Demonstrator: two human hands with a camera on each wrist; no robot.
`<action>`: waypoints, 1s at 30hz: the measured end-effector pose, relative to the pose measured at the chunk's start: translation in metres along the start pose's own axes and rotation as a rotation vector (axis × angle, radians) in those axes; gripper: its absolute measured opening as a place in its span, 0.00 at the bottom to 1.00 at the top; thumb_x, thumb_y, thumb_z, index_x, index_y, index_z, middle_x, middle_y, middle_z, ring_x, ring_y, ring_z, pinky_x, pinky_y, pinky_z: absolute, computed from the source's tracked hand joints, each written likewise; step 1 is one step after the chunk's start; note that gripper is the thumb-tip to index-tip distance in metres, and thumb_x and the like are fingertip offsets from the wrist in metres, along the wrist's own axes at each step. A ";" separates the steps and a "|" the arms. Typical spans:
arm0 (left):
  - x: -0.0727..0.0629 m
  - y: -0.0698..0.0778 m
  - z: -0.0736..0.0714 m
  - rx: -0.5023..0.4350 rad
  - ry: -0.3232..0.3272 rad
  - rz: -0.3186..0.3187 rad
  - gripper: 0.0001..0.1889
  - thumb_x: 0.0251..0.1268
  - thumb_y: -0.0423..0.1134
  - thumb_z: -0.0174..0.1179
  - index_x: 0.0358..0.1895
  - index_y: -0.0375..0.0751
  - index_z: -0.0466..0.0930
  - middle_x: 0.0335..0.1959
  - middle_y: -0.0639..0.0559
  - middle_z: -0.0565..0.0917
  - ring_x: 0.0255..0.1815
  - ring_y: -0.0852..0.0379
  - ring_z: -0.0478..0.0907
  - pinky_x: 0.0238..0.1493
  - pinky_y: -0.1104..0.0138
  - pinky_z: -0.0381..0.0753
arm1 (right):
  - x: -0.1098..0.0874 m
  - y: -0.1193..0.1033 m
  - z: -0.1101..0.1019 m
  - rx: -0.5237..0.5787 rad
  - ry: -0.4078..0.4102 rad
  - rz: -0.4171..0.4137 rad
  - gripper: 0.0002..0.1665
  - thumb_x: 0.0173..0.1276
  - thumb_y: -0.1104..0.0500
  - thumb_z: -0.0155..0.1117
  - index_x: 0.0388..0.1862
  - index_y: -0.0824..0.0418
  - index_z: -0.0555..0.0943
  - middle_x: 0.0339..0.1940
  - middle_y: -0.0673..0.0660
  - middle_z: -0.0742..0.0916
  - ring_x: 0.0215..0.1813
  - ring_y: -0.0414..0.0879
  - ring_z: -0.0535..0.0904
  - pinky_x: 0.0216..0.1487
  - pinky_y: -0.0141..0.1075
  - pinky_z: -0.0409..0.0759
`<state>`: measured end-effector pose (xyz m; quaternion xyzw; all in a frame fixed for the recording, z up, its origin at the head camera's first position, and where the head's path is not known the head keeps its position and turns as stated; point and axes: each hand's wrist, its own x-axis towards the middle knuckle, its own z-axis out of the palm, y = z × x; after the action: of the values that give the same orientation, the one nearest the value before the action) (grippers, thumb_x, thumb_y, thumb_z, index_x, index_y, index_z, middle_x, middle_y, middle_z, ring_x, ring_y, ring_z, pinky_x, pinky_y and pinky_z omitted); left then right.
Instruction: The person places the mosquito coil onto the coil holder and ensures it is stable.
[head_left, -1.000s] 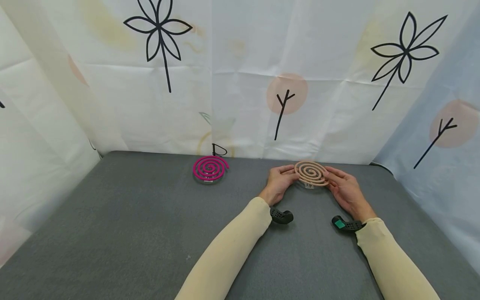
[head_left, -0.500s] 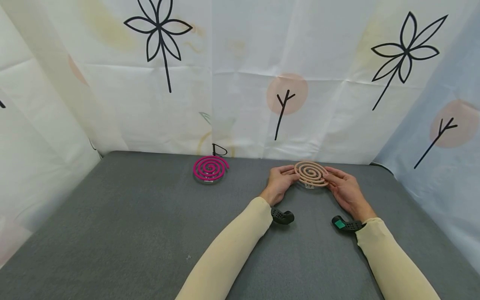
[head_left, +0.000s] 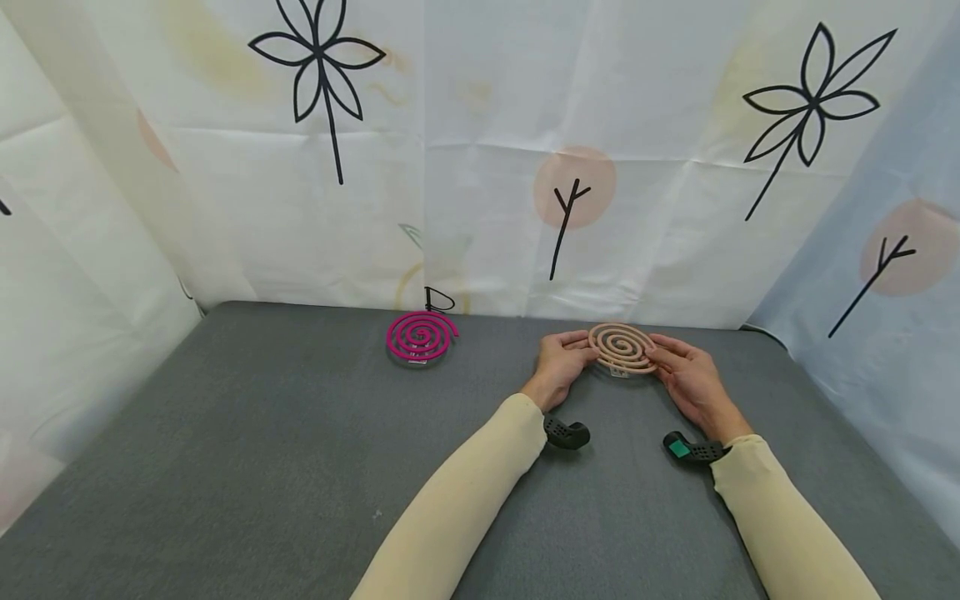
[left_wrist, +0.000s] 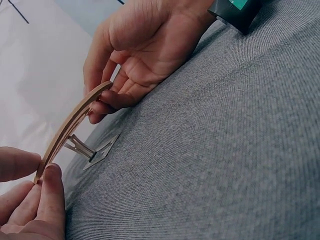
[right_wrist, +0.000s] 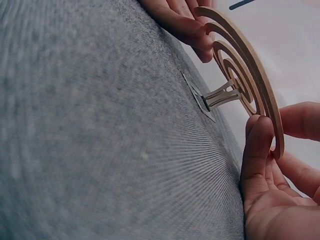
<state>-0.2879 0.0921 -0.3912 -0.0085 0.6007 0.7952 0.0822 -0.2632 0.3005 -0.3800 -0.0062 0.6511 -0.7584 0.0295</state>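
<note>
A tan mosquito coil [head_left: 620, 344] sits level on a small upright metal stand [right_wrist: 220, 97] close over the table. My left hand [head_left: 558, 367] pinches its left edge between thumb and fingers. At the opposite edge, my right hand [head_left: 693, 379] pinches the coil the same way. In the right wrist view the stand's two prongs reach up to the coil's centre from a flat base. The left wrist view has the coil [left_wrist: 70, 125] almost edge-on, with both hands at its ends. Farther left, a magenta mosquito coil [head_left: 422, 336] rests raised on a stand of its own.
The grey cloth-covered table [head_left: 262, 467] runs back to a white printed fabric wall [head_left: 487, 225]. Side fabric panels hang at left and right. Black wrist straps [head_left: 566, 433] sit on both wrists below the cream sleeves.
</note>
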 end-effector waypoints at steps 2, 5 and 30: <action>0.000 0.000 0.001 0.008 0.008 0.001 0.19 0.65 0.23 0.64 0.59 0.31 0.81 0.46 0.44 0.87 0.46 0.55 0.86 0.47 0.65 0.85 | 0.000 0.000 0.000 -0.012 0.001 0.003 0.41 0.77 0.64 0.60 0.79 0.76 0.51 0.54 0.46 0.78 0.54 0.31 0.79 0.52 0.24 0.79; 0.000 0.000 0.002 0.022 0.023 -0.003 0.18 0.65 0.23 0.64 0.58 0.31 0.82 0.46 0.44 0.87 0.47 0.55 0.86 0.48 0.65 0.85 | 0.000 0.000 0.000 -0.029 0.008 0.005 0.41 0.77 0.64 0.60 0.79 0.76 0.52 0.54 0.46 0.78 0.53 0.31 0.79 0.51 0.24 0.79; -0.002 0.002 0.003 0.072 0.020 0.030 0.19 0.62 0.20 0.63 0.58 0.27 0.81 0.44 0.43 0.88 0.44 0.54 0.86 0.45 0.64 0.85 | 0.003 -0.001 0.004 -0.236 0.051 0.047 0.40 0.78 0.60 0.59 0.79 0.75 0.54 0.67 0.64 0.70 0.50 0.30 0.78 0.49 0.24 0.79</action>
<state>-0.2857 0.0938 -0.3879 -0.0047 0.6298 0.7741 0.0644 -0.2664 0.2966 -0.3781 0.0248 0.7363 -0.6756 0.0297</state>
